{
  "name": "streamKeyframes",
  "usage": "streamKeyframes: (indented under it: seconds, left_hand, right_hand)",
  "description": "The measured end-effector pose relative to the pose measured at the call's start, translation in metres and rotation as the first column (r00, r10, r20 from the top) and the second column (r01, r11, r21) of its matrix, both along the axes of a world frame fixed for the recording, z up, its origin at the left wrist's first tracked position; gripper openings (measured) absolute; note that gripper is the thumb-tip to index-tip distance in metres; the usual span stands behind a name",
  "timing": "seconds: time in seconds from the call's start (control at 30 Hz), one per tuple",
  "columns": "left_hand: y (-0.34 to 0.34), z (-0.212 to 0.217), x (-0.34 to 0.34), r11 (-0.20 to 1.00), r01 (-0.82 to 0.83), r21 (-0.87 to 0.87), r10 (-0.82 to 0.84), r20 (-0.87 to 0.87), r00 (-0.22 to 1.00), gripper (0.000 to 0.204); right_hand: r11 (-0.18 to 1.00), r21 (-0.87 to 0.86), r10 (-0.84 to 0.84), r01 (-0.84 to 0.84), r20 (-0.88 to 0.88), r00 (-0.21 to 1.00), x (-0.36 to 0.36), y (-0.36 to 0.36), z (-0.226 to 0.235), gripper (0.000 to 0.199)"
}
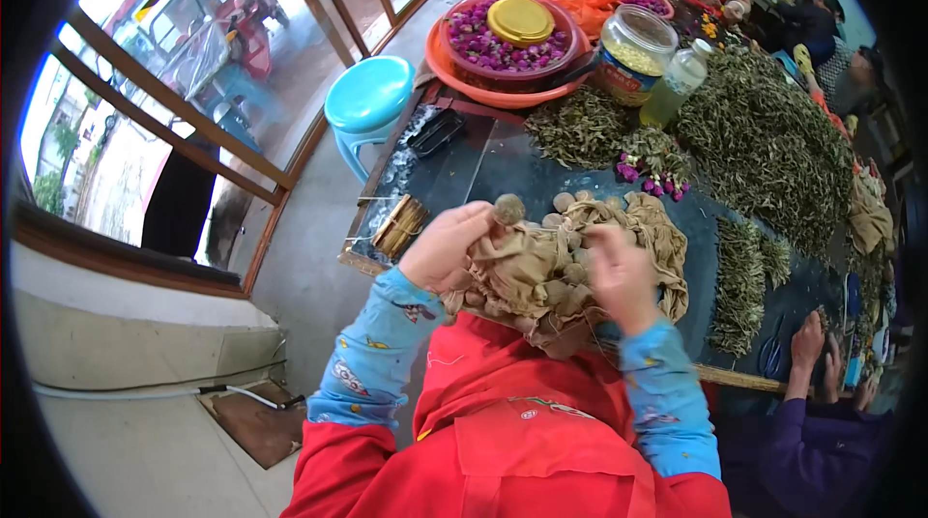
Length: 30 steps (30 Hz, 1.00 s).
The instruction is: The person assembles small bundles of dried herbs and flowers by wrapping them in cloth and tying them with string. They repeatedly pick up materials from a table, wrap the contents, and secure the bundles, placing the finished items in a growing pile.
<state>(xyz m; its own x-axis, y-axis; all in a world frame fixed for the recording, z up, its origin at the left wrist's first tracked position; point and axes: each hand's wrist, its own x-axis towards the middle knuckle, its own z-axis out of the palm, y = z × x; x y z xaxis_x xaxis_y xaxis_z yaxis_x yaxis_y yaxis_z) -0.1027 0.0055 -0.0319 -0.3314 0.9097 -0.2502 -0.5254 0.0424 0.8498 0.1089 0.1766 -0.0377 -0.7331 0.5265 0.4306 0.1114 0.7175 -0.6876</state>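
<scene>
daylit windows (145,83), concrete floor (309,257), turquoise stool (368,98)

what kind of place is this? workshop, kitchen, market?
Most likely a small hand-work workshop for dried herbs or flower tea. A long dark table carries heaps of green dried leaves and a bowl of purple dried flowers. Several people sit along it, and the left hand holds a small tan ball.

Tan cloth (541,272); turquoise stool (368,93); orange basin (483,88); yellow lid (520,20); blue patterned sleeves (379,354); red apron (522,441).
</scene>
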Motion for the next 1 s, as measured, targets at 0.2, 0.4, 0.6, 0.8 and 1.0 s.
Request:
streamKeyframes:
  seconds: [0.2, 0.4, 0.6, 0.8, 1.0]
  left_hand:
    - [0.011, 0.027, 0.014, 0.993, 0.049, -0.110, -0.113, -0.694, 0.711, 0.026]
    - [0.009, 0.038, 0.021, 0.997, 0.049, -0.063, -0.078, -0.914, 0.399, 0.019]
    - [0.025, 0.022, 0.032, 0.964, 0.266, -0.024, -0.101, -0.954, 0.282, 0.012]
    - [0.036, 0.023, 0.026, 0.951, 0.223, -0.215, -0.167, -0.962, -0.214, 0.016]
    - [0.077, 0.025, -0.049, 0.905, -0.354, 0.238, 0.336, -0.908, 0.249, 0.022]
  right_hand:
    - [0.852, -0.497, -0.151, 0.165, 0.068, 0.986, 0.015, 0.010, 0.044, 0.039]
    - [0.955, -0.178, 0.285, -0.239, 0.308, 0.908, -0.010, -0.008, 0.020, 0.022]
    - [0.042, -0.887, -0.237, -0.459, -0.455, 0.858, -0.013, -0.036, 0.036, 0.023]
    - [0.957, -0.007, -0.289, 0.291, -0.147, 0.946, 0.042, 0.042, 0.013, 0.017]
    - [0.732, 0.585, -0.630, 0.349, 0.389, 0.672, 0.158, 0.106, 0.041, 0.027]
